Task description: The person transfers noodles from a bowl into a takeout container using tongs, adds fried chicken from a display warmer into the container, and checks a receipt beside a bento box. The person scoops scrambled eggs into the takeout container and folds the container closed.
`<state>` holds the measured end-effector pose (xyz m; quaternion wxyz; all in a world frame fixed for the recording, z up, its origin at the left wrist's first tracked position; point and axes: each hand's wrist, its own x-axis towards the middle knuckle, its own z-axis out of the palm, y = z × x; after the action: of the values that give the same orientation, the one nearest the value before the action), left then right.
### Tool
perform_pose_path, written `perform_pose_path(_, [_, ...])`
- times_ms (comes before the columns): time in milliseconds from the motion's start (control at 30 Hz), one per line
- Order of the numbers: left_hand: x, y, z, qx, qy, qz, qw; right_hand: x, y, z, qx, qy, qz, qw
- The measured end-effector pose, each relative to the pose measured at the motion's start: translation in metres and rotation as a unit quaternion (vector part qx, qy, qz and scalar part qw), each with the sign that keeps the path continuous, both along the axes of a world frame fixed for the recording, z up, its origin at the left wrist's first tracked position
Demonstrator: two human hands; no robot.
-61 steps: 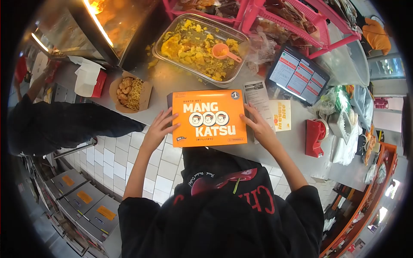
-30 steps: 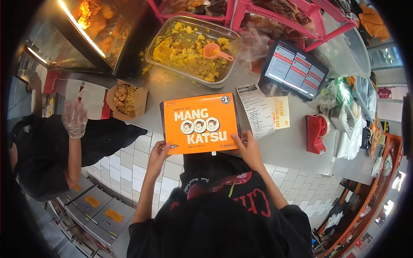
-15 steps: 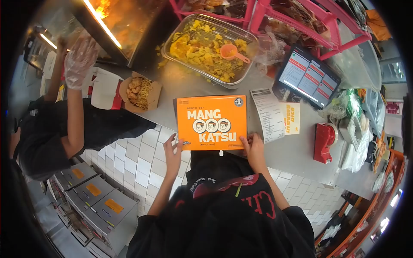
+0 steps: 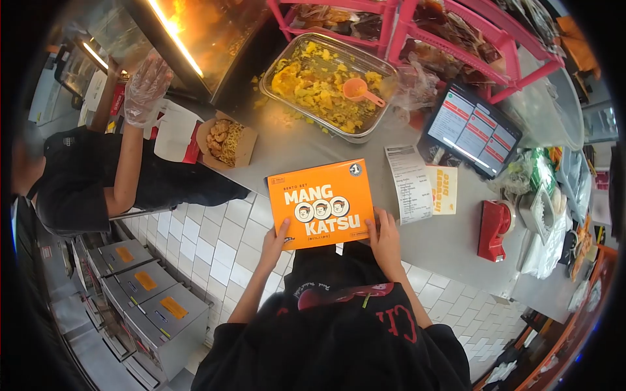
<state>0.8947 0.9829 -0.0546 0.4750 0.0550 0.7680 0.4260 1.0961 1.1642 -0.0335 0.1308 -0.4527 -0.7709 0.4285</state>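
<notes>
An orange bento box (image 4: 319,195) printed "MANG KATSU" lies at the near edge of the steel counter (image 4: 355,148), slightly tilted and partly past the edge. My left hand (image 4: 272,246) grips its near left corner, thumb on top and fingers beneath. On the near right corner, my right hand (image 4: 385,236) also holds the box, its fingers along the side. The lid is closed, so any contents are hidden. Just right of the box lie a printed receipt (image 4: 411,186) and a cream card (image 4: 443,189).
A tray (image 4: 355,138) of yellow crumbled food holds an orange scoop (image 4: 358,90). A tablet (image 4: 469,127) stands by pink racks (image 4: 391,32). Further right is a red tape dispenser (image 4: 493,231). At left, a co-worker's gloved hand (image 4: 147,91) is near an open noodle box (image 4: 228,143).
The box has moved toward me and turned slightly. My left hand, with fingers apart at the corner before, now grips it. The view has shifted a little.
</notes>
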Motion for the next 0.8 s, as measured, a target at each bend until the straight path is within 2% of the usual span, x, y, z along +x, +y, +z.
perform_pose_path(67, [0.008, -0.002, 0.006, 0.039, 0.024, 0.017, 0.999, 0.007, -0.007, 0.002, 0.046, -0.010, 0.000, 0.999])
perform_pose_path(133, [0.014, 0.002, 0.027, 0.082, 0.049, 0.035, 0.995, 0.006, -0.014, 0.018, -0.188, 0.071, -0.048, 0.978])
perform_pose_path(200, [0.016, 0.006, 0.053, 0.111, -0.005, 0.058, 0.992, 0.011, -0.024, 0.016, -0.203, 0.098, -0.062, 0.972])
perform_pose_path(233, [0.012, 0.000, 0.045, 0.116, -0.002, 0.053, 0.992, 0.012, -0.030, 0.013, -0.221, 0.122, -0.071, 0.965])
perform_pose_path(300, [0.002, -0.019, 0.013, 0.148, 0.032, -0.012, 0.988, 0.018, -0.040, 0.010, -0.223, 0.141, -0.078, 0.961])
perform_pose_path(367, [-0.004, -0.028, -0.004, 0.175, 0.022, 0.002, 0.984, 0.023, -0.053, 0.006, -0.226, 0.154, -0.087, 0.958])
perform_pose_path(433, [-0.002, -0.033, -0.004, 0.201, -0.002, 0.004, 0.980, 0.028, -0.070, 0.005, -0.204, 0.168, -0.081, 0.961])
perform_pose_path(533, [0.007, -0.031, 0.004, 0.128, -0.028, 0.050, 0.990, 0.037, -0.078, 0.015, -0.186, 0.179, -0.085, 0.962])
perform_pose_path(567, [0.012, -0.032, 0.007, 0.178, -0.056, 0.061, 0.981, 0.043, -0.083, 0.021, -0.175, 0.172, -0.105, 0.964])
perform_pose_path(667, [0.019, -0.040, 0.014, 0.201, -0.089, 0.092, 0.971, 0.065, -0.082, 0.050, -0.176, 0.218, -0.077, 0.957])
perform_pose_path(733, [0.030, -0.044, 0.025, 0.224, -0.109, 0.128, 0.960, 0.091, -0.069, 0.075, -0.191, 0.189, 0.040, 0.962])
perform_pose_path(767, [0.039, -0.042, 0.029, 0.228, -0.110, 0.131, 0.959, 0.107, -0.058, 0.080, -0.074, 0.147, 0.014, 0.986])
perform_pose_path(800, [0.050, -0.042, 0.033, 0.247, -0.088, 0.144, 0.954, 0.138, -0.032, 0.058, 0.132, 0.138, -0.015, 0.981])
